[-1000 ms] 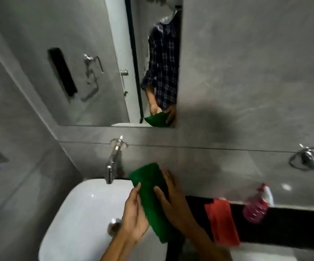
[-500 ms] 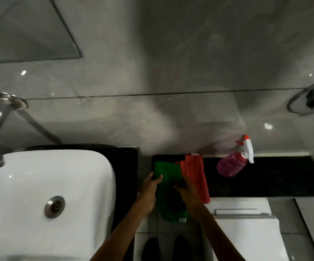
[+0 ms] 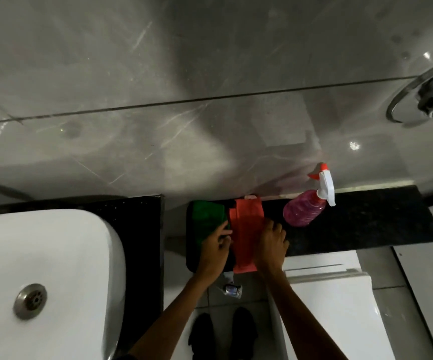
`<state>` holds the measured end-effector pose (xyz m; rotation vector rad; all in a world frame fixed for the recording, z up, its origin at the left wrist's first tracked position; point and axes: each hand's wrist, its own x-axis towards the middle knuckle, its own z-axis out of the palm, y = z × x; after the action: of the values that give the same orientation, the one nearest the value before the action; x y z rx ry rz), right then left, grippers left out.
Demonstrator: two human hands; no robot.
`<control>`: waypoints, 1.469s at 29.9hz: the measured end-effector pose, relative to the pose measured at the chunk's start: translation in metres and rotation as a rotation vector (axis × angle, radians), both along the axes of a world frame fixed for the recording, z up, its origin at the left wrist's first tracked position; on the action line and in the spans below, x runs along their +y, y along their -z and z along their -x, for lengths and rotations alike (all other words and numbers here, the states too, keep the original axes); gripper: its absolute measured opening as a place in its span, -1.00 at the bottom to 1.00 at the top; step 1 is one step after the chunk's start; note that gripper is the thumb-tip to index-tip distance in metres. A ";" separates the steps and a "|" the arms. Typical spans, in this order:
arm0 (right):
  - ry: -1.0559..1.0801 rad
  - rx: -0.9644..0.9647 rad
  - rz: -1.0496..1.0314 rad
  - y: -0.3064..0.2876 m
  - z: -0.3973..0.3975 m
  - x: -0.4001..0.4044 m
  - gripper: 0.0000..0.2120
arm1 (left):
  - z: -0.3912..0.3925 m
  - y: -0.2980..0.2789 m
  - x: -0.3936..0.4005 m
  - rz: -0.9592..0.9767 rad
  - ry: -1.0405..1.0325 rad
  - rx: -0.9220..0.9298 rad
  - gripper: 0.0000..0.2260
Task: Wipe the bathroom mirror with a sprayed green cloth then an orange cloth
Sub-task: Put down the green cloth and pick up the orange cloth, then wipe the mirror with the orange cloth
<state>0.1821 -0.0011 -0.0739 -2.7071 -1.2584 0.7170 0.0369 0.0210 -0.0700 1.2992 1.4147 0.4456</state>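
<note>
While the mirror lies out of view, all items are listed relative to the black ledge (image 3: 366, 224).
Green cloth (image 3: 207, 219): flat at the ledge's left end, apparently set aside there. Left hand (image 3: 216, 249) rests at its near edge, fingers loosely curled; whether they pinch it cannot be told.
Orange cloth (image 3: 245, 229): just right of the green one, draped over the ledge's front edge. Right hand (image 3: 271, 245) lies on it, fingers spread and pressing, probably gathering it for the second wipe.
Spray bottle (image 3: 305, 207): further right, near at hand.
</note>
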 end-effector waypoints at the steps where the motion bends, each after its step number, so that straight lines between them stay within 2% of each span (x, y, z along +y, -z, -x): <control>1: -0.006 0.011 0.000 -0.001 -0.003 0.000 -0.59 | -0.008 -0.003 -0.002 0.071 0.016 -0.039 -0.55; 3: 0.043 0.099 -0.036 0.002 -0.002 0.003 -0.69 | -0.019 -0.004 -0.001 0.178 0.010 -0.052 -0.51; 5: 0.124 0.271 -0.094 -0.003 -0.004 0.008 -0.74 | -0.021 -0.002 0.000 0.221 -0.020 -0.066 -0.51; 9: 0.042 0.613 -0.250 -0.046 -0.002 0.005 -0.80 | -0.020 -0.028 0.000 0.226 -0.141 -0.113 -0.62; 12: -0.084 0.706 -0.387 -0.124 0.016 -0.001 -0.84 | -0.003 -0.094 -0.007 0.332 -0.357 -0.371 -0.83; 14: -0.165 0.754 -0.515 -0.179 0.034 0.003 -0.87 | 0.018 -0.137 -0.006 0.330 -0.402 -0.525 -0.76; 17: -0.309 0.896 -0.737 -0.268 0.072 0.017 -0.90 | 0.071 -0.217 0.006 0.177 -0.421 -0.736 -0.62; 19: -0.427 0.951 -0.846 -0.323 0.101 0.035 -0.87 | 0.108 -0.282 0.024 -0.012 -0.408 -0.793 -0.63; 20: -0.450 0.932 -0.876 -0.349 0.113 0.042 -0.80 | 0.126 -0.314 0.032 -0.107 -0.422 -0.756 -0.67; 22: -0.563 0.877 -1.089 -0.421 0.158 0.064 -0.61 | 0.178 -0.395 0.054 -0.398 -0.452 -0.659 -0.74; 23: -0.564 0.858 -1.119 -0.434 0.162 0.070 -0.52 | 0.181 -0.416 0.060 -0.469 -0.446 -0.616 -0.78; 25: -0.602 0.779 -1.276 -0.495 0.202 0.076 -0.45 | 0.221 -0.476 0.074 -0.669 -0.454 -0.575 -0.83; 26: -0.617 0.755 -1.365 -0.525 0.225 0.086 -0.44 | 0.244 -0.514 0.085 -0.764 -0.427 -0.541 -0.86; 27: -0.624 0.740 -1.412 -0.533 0.229 0.092 -0.44 | 0.247 -0.528 0.091 -0.814 -0.373 -0.531 -0.87; 29: -0.650 0.576 -1.589 -0.571 0.261 0.107 -0.54 | 0.270 -0.576 0.105 -0.965 -0.323 -0.520 -0.87; 32: -0.599 0.363 -1.710 -0.603 0.292 0.128 -0.67 | 0.285 -0.627 0.126 -1.181 -0.283 -0.442 -0.73; 34: -0.559 0.215 -1.821 -0.622 0.314 0.137 -0.62 | 0.295 -0.650 0.138 -1.368 -0.230 -0.367 -0.68; 36: -0.519 -0.031 -1.881 -0.630 0.314 0.156 -0.58 | 0.292 -0.661 0.148 -1.545 -0.220 -0.130 -0.53; 38: -0.363 -0.229 -1.896 -0.638 0.312 0.178 -0.51 | 0.308 -0.663 0.158 -1.718 -0.237 0.091 -0.38; 40: -0.306 -0.334 -1.868 -0.641 0.306 0.193 -0.44 | 0.338 -0.660 0.172 -1.885 -0.353 0.283 -0.37; 42: -0.352 -0.468 -1.863 -0.637 0.304 0.205 -0.45 | 0.381 -0.649 0.188 -1.975 -0.456 0.437 -0.34; 44: -0.414 -0.520 -1.838 -0.635 0.303 0.210 -0.50 | 0.428 -0.634 0.201 -1.935 -0.513 0.567 -0.29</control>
<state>-0.1211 0.2090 0.5608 -1.0411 -1.3436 -0.8823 -0.3911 0.2222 0.5640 2.6070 1.6273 2.3028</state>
